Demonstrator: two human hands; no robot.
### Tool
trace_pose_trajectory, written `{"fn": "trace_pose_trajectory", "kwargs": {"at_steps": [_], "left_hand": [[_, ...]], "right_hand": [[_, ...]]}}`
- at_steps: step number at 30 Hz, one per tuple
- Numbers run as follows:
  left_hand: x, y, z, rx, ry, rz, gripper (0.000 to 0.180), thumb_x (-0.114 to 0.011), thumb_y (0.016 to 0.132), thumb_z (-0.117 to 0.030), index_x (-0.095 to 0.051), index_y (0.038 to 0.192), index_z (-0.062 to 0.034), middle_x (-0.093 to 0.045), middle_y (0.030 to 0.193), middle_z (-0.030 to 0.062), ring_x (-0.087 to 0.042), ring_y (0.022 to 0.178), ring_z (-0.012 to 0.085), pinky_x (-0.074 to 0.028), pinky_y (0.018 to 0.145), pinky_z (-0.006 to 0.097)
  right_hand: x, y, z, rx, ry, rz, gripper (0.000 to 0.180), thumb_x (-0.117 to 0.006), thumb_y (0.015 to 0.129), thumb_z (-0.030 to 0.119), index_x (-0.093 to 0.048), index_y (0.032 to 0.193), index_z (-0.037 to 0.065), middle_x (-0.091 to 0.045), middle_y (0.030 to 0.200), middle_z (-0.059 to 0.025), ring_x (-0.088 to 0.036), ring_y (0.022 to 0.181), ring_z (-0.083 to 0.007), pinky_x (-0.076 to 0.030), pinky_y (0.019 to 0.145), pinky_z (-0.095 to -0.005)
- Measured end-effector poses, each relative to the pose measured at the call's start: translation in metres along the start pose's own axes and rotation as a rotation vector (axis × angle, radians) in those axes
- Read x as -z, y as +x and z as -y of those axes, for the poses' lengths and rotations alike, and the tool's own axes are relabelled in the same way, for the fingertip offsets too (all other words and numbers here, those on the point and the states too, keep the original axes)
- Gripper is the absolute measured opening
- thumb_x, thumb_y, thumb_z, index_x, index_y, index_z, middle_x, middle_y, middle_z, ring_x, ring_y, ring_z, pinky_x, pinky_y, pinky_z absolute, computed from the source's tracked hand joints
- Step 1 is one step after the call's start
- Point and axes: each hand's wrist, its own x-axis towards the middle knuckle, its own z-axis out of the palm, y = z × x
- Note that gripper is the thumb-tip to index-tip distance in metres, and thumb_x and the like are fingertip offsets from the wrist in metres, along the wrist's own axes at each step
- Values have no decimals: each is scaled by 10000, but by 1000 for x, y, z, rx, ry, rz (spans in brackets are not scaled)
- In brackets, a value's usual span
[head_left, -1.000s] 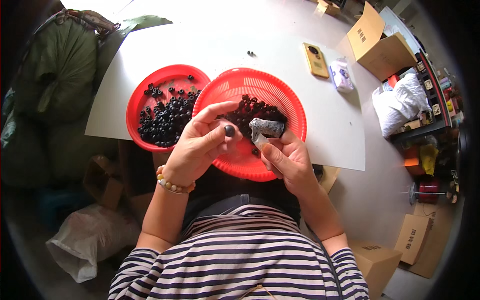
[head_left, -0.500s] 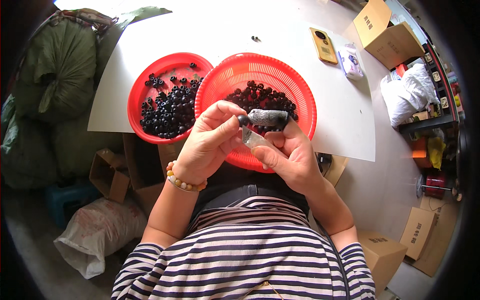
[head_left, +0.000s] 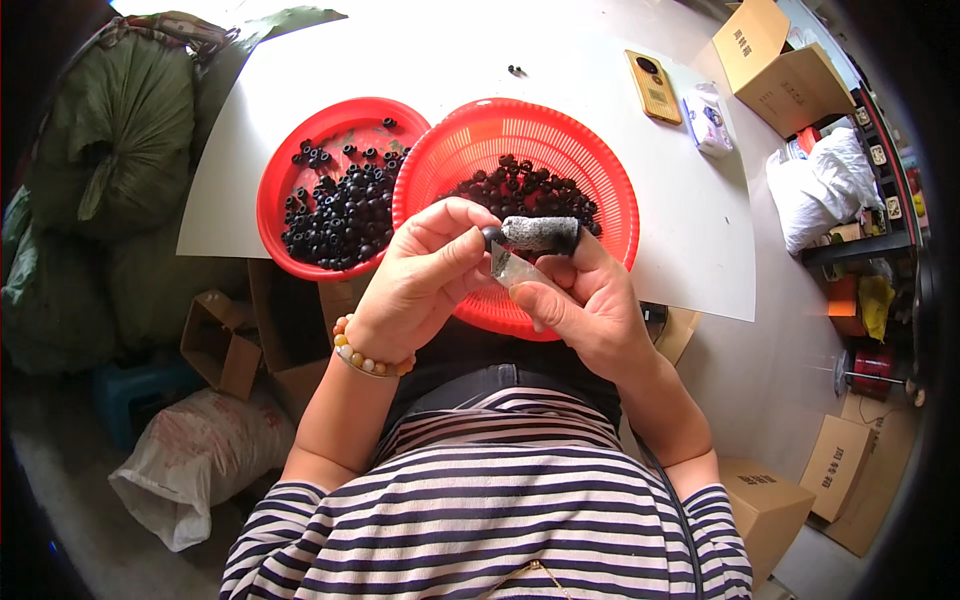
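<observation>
My left hand [head_left: 432, 262], with a beaded bracelet on its wrist, pinches a small round black part [head_left: 491, 236] between thumb and fingertips. My right hand [head_left: 592, 312] grips a short flat tool with a pale, translucent wrapped handle [head_left: 522, 274]. Its dark tip lies against or just beside the black part; which, I cannot tell. A grey knitted finger sleeve [head_left: 540, 233] with a black end covers the right index finger. Both hands are over the near side of a red slotted basket [head_left: 617, 190], which holds many dark small parts [head_left: 530, 185].
Left of the basket, a red round tray [head_left: 270, 190] holds many black ring-like parts [head_left: 345, 215]. On the white table [head_left: 690, 240] lie a phone [head_left: 653, 87], a small packet [head_left: 708, 120] and loose black bits [head_left: 516, 70]. Cardboard boxes and sacks stand around the table.
The view has shifted slightly. Both hands keep the same grip, with the tool tip still at the black part; the right hand's angle differs a little.
</observation>
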Motion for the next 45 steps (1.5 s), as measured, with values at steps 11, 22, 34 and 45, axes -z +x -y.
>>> {"fn": "trace_pose_trajectory", "kwargs": {"at_steps": [11, 22, 34, 45], "left_hand": [[-1, 3, 3, -60, -13, 18, 131, -517, 833, -74, -528, 958, -37, -548, 923, 27, -541, 835, 103, -470, 733, 256], [-1, 4, 5, -152, 52, -50, 121, -519, 827, -53, -539, 943, -29, -565, 911, 42, -551, 833, 117, -474, 732, 259], [-2, 5, 8, -42, -78, -61, 128, -518, 844, -144, -533, 923, -44, -546, 843, 15, -522, 736, 74, -475, 727, 243], [-5, 4, 13, 29, -87, -27, 123, -493, 859, -144, -531, 923, -46, -539, 822, 2, -522, 741, 59, -482, 715, 241]], "right_hand": [[-8, 0, -7, 49, 160, -76, 319, -510, 824, 7, -442, 1136, 4, -537, 1042, -62, -482, 965, -86, -381, 849, -229], [-19, 3, -17, 131, 125, -171, 297, -512, 833, 35, -450, 1119, -16, -538, 1044, -71, -479, 959, -88, -373, 853, -223], [-8, 8, -9, 2, 222, -137, 243, -492, 862, 124, -478, 1075, 9, -530, 784, 10, -442, 640, -15, -369, 574, -150], [-7, 20, -10, 21, 239, -221, 276, -543, 836, 159, -453, 1053, 13, -559, 814, -30, -495, 675, -38, -394, 605, -157]]}}
